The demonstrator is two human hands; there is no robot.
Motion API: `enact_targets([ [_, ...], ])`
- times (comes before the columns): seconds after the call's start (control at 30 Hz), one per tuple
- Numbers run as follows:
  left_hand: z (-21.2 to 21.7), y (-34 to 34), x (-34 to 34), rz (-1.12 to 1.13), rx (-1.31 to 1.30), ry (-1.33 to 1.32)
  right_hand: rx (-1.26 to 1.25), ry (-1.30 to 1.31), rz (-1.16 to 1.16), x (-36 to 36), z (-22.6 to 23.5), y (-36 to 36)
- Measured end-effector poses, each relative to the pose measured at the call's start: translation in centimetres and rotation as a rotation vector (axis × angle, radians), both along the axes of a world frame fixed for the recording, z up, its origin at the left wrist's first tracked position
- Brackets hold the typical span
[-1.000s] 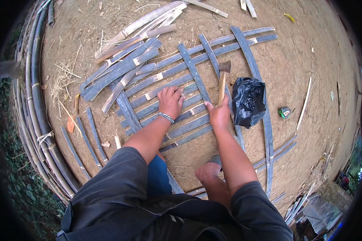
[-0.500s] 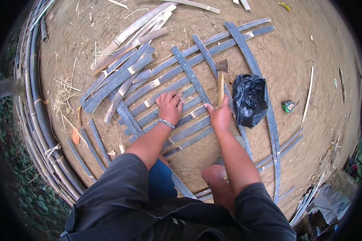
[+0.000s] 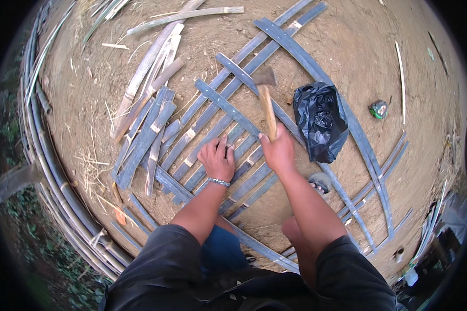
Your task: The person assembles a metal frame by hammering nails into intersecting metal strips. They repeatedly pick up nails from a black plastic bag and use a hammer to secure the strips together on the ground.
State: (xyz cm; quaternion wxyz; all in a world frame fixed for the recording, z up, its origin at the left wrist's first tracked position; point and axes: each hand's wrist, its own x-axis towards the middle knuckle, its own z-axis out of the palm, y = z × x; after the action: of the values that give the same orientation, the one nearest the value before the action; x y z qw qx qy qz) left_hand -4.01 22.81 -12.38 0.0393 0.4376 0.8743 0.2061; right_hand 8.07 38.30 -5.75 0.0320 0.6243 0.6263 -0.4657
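Several long round poles [image 3: 62, 182] along the left edge, running from near to far. Next to the right, a loose pile of flat strips [image 3: 146, 145], overlapping one another close by the left side of the frame.

Centre: frame of crossed bamboo strips [image 3: 190, 133], flat on the bare ground and extending toward far right. Left hand [image 3: 217, 158] on its near middle part, palm down, fingers bent and slightly apart; cannot tell of anything small pinched beneath the fingertips. Expected handling of frame: light for its spread, stiff along each strip, springy across open spans, likely smooth on the dark faces. Take hold at a crossing, or press flat just beside one. Avoid sliding fingers along split edges; possible splinters.

Right of the left hand: hatchet [image 3: 268, 111], head toward the far side and slightly blurred. Right hand [image 3: 279, 149] wrapped around the lower wooden handle. Expected handling: rigid, head-heavy, likely to tip forward in a loose grip. Hold low on the handle for swing, higher for control; keep clear of the edge.

Farther right: open black plastic bag [image 3: 320, 122], soft and easily torn; lift by the gathered rim. Well to the right, on bare ground: tape measure [image 3: 379, 109], compact and firm; grasp around the case.
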Motion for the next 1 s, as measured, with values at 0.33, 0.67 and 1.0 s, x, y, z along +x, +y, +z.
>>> enact_targets([
  [0.33,-0.4,-0.1,-0.1,-0.022,0.021,-0.007,0.078,-0.046,0.103,-5.1,-0.7,0.8],
  [0.67,0.0,0.4,-0.3,-0.032,0.049,-0.042,0.052,-0.171,0.248,-6.5,0.9,1.2],
  [1.0,0.1,0.5,-0.2,-0.021,0.091,-0.085,0.126,-0.175,0.302,-6.2,-0.3,0.8],
])
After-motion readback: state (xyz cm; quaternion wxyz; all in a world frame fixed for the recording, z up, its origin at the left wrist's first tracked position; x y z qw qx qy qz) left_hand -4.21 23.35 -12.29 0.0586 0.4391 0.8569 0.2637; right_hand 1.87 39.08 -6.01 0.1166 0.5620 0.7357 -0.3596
